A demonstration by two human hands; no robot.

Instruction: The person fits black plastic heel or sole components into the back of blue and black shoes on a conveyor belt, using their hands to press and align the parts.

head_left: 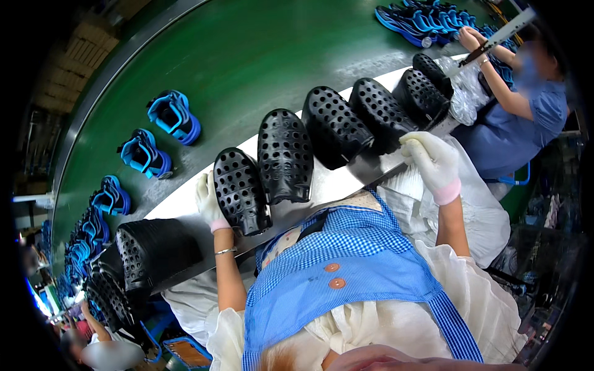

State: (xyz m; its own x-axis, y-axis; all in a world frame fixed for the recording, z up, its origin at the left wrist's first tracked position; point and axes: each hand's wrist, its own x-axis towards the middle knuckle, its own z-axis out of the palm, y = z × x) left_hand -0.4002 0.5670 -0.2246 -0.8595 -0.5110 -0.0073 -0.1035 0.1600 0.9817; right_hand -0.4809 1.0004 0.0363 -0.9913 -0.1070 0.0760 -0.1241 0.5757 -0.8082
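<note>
A row of black perforated shoe-shaped plastic forms [286, 154] leans along a white table edge in front of me. My left hand [207, 201], in a white glove with a pink cuff, grips the left side of the leftmost upright form [238, 188], which hides part of the fingers. Out to the right, my gloved right hand [433, 162] has its fingers curled together, with nothing visible in them. It is closest to another perforated form [385, 114], just beyond its fingertips. Further forms [340, 127] stand between the hands.
Behind the white ledge [185, 191] runs a green conveyor belt [247, 55] carrying blue-and-black shoes [173, 116]. A stack of black forms [158, 250] lies at left. White sacks [479, 204] and clear plastic [467, 93] sit at right, where a co-worker [516, 117] handles shoes.
</note>
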